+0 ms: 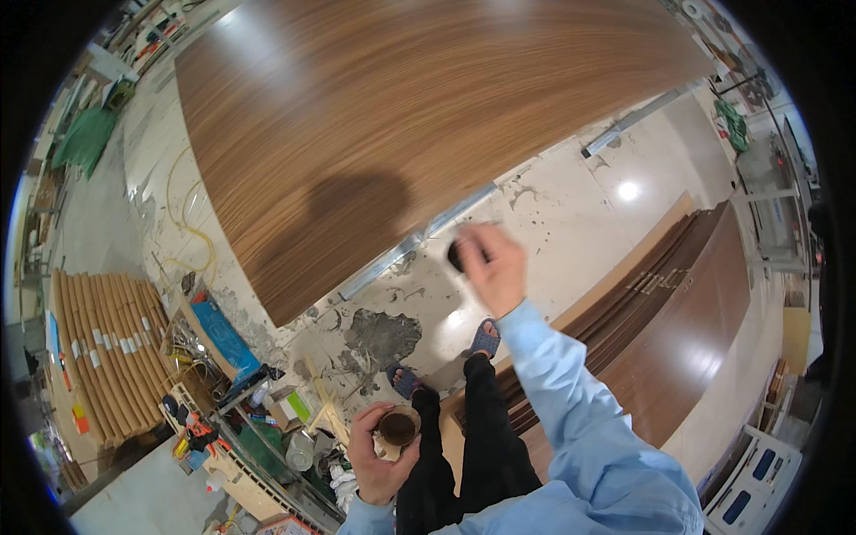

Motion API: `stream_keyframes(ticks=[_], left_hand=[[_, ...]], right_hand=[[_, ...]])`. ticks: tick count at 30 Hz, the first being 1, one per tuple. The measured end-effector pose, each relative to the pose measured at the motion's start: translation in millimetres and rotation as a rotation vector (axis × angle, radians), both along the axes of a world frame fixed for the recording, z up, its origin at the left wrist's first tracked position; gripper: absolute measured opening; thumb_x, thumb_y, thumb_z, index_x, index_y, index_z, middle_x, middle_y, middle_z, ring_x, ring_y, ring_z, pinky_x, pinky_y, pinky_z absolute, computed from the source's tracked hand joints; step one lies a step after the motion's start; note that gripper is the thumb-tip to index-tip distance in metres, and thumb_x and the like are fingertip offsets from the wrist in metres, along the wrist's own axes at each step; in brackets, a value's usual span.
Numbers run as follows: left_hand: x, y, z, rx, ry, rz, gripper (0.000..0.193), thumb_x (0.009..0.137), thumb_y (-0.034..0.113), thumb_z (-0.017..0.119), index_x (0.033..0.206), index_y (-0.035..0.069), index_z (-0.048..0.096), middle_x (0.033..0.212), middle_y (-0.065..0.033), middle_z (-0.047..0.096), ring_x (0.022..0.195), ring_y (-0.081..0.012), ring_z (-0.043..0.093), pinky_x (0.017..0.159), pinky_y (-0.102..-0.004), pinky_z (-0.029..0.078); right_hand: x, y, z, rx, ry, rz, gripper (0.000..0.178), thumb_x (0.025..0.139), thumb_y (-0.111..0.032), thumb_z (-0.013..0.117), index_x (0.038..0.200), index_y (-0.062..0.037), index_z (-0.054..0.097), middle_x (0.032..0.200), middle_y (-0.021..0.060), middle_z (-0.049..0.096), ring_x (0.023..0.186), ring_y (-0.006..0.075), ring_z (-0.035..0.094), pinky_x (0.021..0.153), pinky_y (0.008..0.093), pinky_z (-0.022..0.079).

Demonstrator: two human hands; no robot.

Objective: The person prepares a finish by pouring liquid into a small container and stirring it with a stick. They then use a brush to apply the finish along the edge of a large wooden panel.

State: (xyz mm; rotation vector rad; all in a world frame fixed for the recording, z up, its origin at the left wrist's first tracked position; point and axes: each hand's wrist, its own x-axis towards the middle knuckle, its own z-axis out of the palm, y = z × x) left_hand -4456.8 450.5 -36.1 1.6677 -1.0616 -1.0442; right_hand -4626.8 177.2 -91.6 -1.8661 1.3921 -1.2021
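My left hand (377,459), low in the view, curls its fingers and thumb around a round cup (399,427) with a pale rim and brown inside. Whether that brown is a drink or the cup's own colour, I cannot tell. Raised in front of me, my right hand (492,265) is smeared by motion. Its fingers are closed on a dark round piece (456,256), possibly a lid. Beyond that hand lies a large brown wood-grain panel (428,116), resting on metal supports (383,266); neither hand touches it.
Long brown boards (660,303) are stacked close by on the right. Brown rolled or folded cardboard (102,348) stands at the left, beside a cluttered tool cart (223,464). A yellow hose (201,245) runs over the floor. A dark rough patch (383,337) marks the tiles.
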Motion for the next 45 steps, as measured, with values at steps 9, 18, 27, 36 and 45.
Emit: stream_keyframes(ticks=[9, 18, 27, 36, 45], left_hand=[[-21, -22, 2, 0.016, 0.004, -0.041, 0.067, 0.070, -0.008, 0.079, 0.132, 0.000, 0.054, 0.134, -0.0150, 0.055, 0.125, -0.0253, 0.059, 0.110, -0.0380, 0.048], [-67, -62, -1, 0.045, -0.075, -0.110, 0.067, 0.071, -0.011, 0.078, 0.133, 0.002, 0.053, 0.133, -0.0146, 0.054, 0.124, -0.0259, 0.059, 0.110, -0.0390, 0.049], [-154, -141, -2, 0.025, -0.096, -0.162, 0.070, 0.071, -0.011, 0.080, 0.134, -0.001, 0.052, 0.135, -0.0167, 0.054, 0.125, -0.0267, 0.059, 0.110, -0.0390, 0.049], [-264, -263, 10, -0.062, -0.089, -0.429, 0.064, 0.074, -0.005, 0.083, 0.131, 0.001, 0.054, 0.132, -0.0165, 0.057, 0.120, -0.0274, 0.063, 0.104, -0.0385, 0.053], [-362, -427, -22, -0.112, -0.048, -0.463, 0.059, 0.074, -0.001, 0.085, 0.127, 0.001, 0.060, 0.128, -0.0160, 0.061, 0.117, -0.0274, 0.065, 0.099, -0.0379, 0.056]], right_hand=[[-76, -66, 8, 0.103, -0.154, -0.397, 0.013, 0.098, -0.011, 0.068, 0.107, -0.0032, 0.074, 0.096, 0.0144, 0.074, 0.086, 0.0270, 0.072, 0.077, 0.0377, 0.056], [4, -77, -28, -0.643, 0.187, 0.352, 0.026, 0.086, -0.013, 0.070, 0.112, -0.0128, 0.066, 0.106, 0.0039, 0.062, 0.103, 0.0238, 0.060, 0.092, 0.0423, 0.048], [-306, -341, -2, -0.551, 0.333, -0.175, 0.018, 0.088, -0.016, 0.071, 0.105, -0.0104, 0.073, 0.093, 0.0124, 0.070, 0.093, 0.0314, 0.068, 0.087, 0.0489, 0.050], [-281, -287, 16, -0.591, 0.318, 0.194, 0.019, 0.092, -0.009, 0.071, 0.111, -0.0112, 0.067, 0.103, 0.0063, 0.061, 0.107, 0.0283, 0.059, 0.102, 0.0448, 0.046], [-430, -443, -30, -0.453, 0.279, 0.076, 0.013, 0.087, -0.008, 0.074, 0.100, -0.0111, 0.073, 0.090, 0.0078, 0.063, 0.094, 0.0293, 0.060, 0.085, 0.0419, 0.046]])
